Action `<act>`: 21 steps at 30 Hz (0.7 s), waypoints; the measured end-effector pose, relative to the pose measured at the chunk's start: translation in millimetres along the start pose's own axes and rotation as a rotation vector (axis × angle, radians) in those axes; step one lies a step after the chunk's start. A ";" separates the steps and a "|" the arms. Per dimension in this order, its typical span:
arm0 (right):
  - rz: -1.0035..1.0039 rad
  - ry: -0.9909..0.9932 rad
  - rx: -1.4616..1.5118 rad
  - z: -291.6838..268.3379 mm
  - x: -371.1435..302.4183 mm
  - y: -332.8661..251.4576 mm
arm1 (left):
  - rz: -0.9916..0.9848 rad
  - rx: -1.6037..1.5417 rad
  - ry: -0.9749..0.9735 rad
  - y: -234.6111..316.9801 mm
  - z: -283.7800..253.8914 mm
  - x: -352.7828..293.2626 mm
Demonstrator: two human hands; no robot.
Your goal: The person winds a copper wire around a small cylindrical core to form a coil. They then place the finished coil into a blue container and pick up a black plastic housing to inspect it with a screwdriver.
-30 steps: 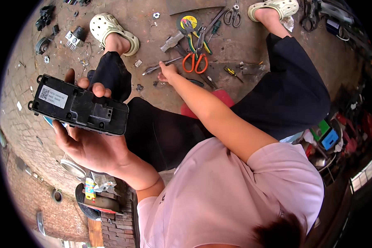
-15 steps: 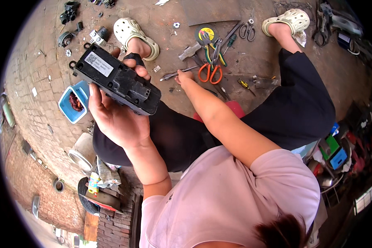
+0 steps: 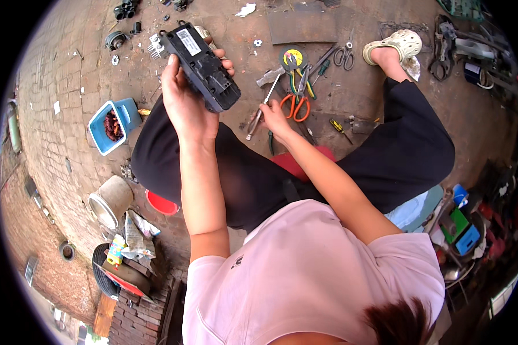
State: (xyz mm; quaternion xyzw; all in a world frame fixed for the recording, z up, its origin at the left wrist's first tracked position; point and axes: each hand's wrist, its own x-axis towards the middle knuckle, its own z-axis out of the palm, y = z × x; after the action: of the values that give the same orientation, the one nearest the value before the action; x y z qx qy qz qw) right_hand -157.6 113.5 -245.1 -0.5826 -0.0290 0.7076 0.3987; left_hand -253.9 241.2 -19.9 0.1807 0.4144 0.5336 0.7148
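A black plastic car control module (image 3: 224,86) with a white label rests in my left hand (image 3: 190,112), its fingers wrapped round the casing. It is held up over the ground, tilted, with its socket end toward me. To its right, my right hand (image 3: 276,122) is closed on a screwdriver (image 3: 272,89), whose metal shaft points up and away from me. Just beyond that hand lie orange-handled snips (image 3: 288,107), a hammer (image 3: 269,76) and pliers with green and yellow handles (image 3: 311,92). The screwdriver's tip is apart from the module.
A blue bin (image 3: 133,112) with dark reddish scraps stands at the left. Scissors (image 3: 344,57), a yellow-handled screwdriver (image 3: 342,130) and a flat metal plate (image 3: 303,29) lie on the ground ahead. A white bucket (image 3: 118,194) lies tipped at the lower left.
My right hand has picked the screwdriver up off the ground and turned its shaft upward. My left hand has carried the module farther forward and slightly right.
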 end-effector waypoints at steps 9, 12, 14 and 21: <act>-0.317 -0.325 0.121 -25.7 -161.1 -136.8 | -0.120 0.033 -0.213 -13.7 17.2 1.6; -0.267 -0.232 0.043 -40.4 -207.1 -159.2 | -0.157 0.041 -0.376 -20.8 31.0 -5.7; -0.375 -0.260 -0.090 -46.4 -232.8 -166.8 | -0.168 0.020 -0.504 -25.7 37.4 -8.8; -0.520 -0.194 -0.479 -42.5 -310.6 -194.1 | -0.193 0.084 -0.606 -40.6 56.7 -22.9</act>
State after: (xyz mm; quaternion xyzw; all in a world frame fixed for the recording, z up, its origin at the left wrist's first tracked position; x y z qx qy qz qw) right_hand -17.7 41.9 88.4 -0.5629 -0.3788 0.6077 0.4128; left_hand -186.5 215.9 -5.7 0.3205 0.2196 0.3678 0.8448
